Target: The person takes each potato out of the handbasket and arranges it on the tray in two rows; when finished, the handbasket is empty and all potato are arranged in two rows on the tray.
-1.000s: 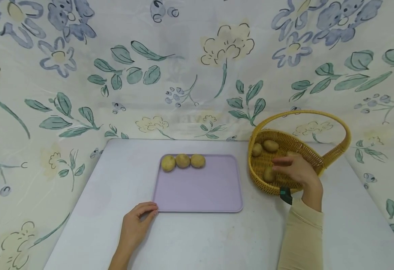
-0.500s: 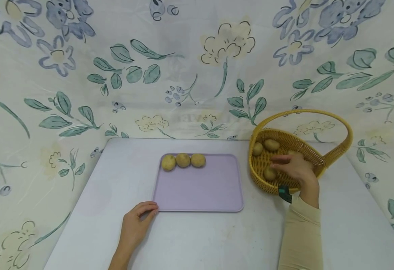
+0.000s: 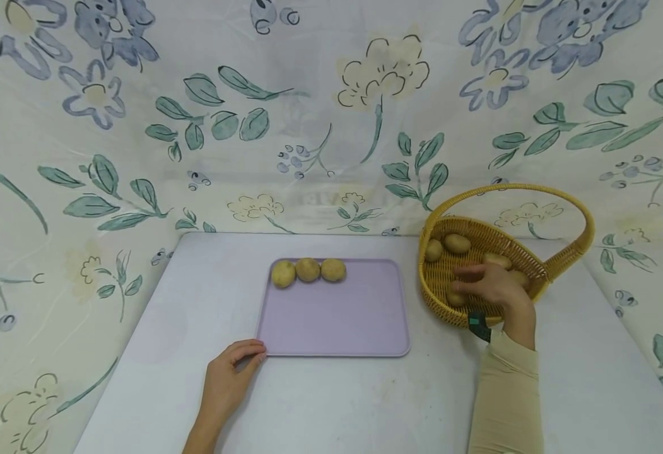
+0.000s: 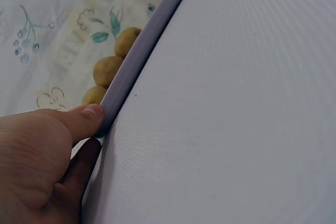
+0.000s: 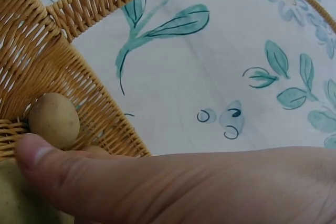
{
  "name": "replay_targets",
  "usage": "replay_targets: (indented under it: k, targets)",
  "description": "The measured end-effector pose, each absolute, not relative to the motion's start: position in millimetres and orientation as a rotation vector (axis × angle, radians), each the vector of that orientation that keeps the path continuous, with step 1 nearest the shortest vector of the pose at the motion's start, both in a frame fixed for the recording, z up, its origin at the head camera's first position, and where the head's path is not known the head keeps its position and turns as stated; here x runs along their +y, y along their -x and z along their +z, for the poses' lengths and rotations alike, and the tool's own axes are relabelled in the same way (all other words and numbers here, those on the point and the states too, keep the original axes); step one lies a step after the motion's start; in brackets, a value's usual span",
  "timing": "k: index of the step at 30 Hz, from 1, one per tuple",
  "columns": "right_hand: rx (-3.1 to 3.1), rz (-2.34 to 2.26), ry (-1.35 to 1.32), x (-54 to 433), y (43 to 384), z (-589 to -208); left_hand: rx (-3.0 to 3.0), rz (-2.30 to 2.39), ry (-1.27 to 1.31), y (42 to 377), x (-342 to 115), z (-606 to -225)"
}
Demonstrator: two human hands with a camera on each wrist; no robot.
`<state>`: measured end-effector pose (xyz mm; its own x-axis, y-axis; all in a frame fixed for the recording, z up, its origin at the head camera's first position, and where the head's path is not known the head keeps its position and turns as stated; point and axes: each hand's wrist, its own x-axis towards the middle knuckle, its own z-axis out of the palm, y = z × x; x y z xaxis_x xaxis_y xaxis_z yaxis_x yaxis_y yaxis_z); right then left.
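Observation:
A lilac tray (image 3: 334, 325) lies on the table with three potatoes (image 3: 308, 270) in a row along its far edge. My left hand (image 3: 230, 379) pinches the tray's near left corner; in the left wrist view the thumb lies on the rim (image 4: 131, 64) and a finger sits lower. Over a wicker basket (image 3: 439, 312) at the right hangs my right hand (image 3: 496, 290), thumb and index finger apart. Just under the thumb is a potato (image 3: 456, 298), partly hidden; whether the thumb touches it cannot be told. The other right fingers are hidden in the right wrist view.
More potatoes (image 3: 457, 244) lie inside the basket, some partly behind the right hand. The basket's tall handle (image 3: 507, 187) arches over its far side. A floral cloth (image 3: 320, 126) stands behind the white table (image 3: 331, 410).
My right hand has shifted slightly left and lower over the near potato, covering more of it and uncovering potatoes at the basket's right. My left hand and the tray have stayed put.

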<state>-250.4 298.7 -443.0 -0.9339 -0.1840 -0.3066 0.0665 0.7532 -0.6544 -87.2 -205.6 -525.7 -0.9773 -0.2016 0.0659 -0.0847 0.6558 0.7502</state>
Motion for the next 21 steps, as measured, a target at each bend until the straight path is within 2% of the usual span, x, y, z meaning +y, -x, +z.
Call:
replay_targets:
  k: [12,21]
  targets:
    - [2.582,-0.954,0.061,296.3,248.5,-443.9,-2.73,-1.232,-0.248,86.9,-205.7,-525.0]
    - [2.638,-0.925,0.134,295.7,249.7,-444.6,-2.723,-1.235,-0.244,87.0,-205.3,-524.6]
